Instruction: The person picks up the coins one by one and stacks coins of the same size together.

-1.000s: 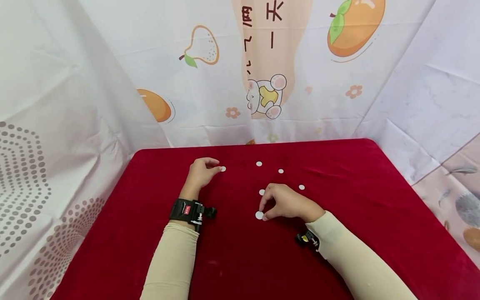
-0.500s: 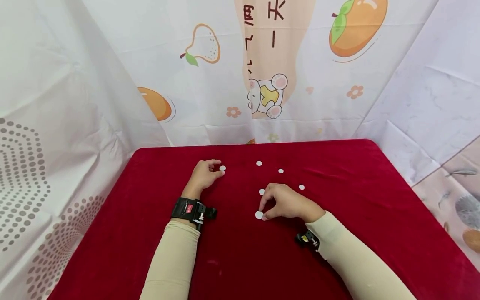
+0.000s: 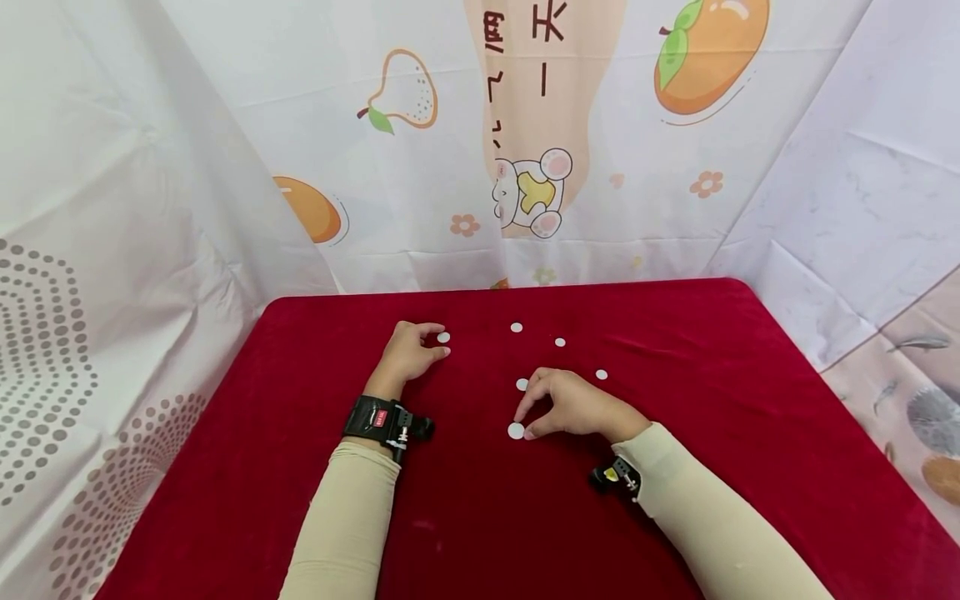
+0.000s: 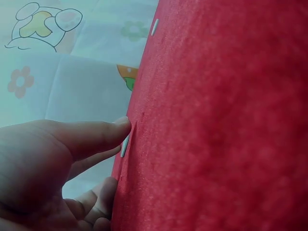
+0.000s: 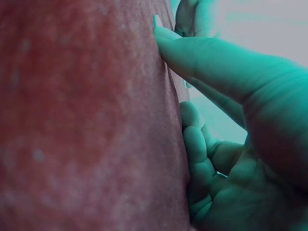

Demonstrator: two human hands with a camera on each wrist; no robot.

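Several small flat white discs lie on the red cloth. In the head view my left hand [image 3: 408, 350] rests at the far left part of the table, thumb and index finger spread apart with a white disc [image 3: 444, 337] between them, lying on the cloth. The left wrist view shows that disc [image 4: 125, 146] edge-on, just beyond the thumb tip. My right hand [image 3: 573, 402] is nearer the middle and pinches the edge of a larger white disc [image 3: 516, 431] with thumb and index finger. In the right wrist view the thumb tip is at that disc [image 5: 157, 21]; its other fingers curl against the cloth.
More white discs lie about: one at the back [image 3: 517, 327], a smaller disc [image 3: 560, 342] right of it, a disc [image 3: 602, 375] beyond the right hand, and a disc [image 3: 522, 384] partly behind its fingers. A printed curtain [image 3: 420, 183] stands behind the red table [image 3: 465, 517].
My left thumb has drawn away from the far-left disc, widening the gap to the index finger. My right hand and the disc at its fingertips stay in place.
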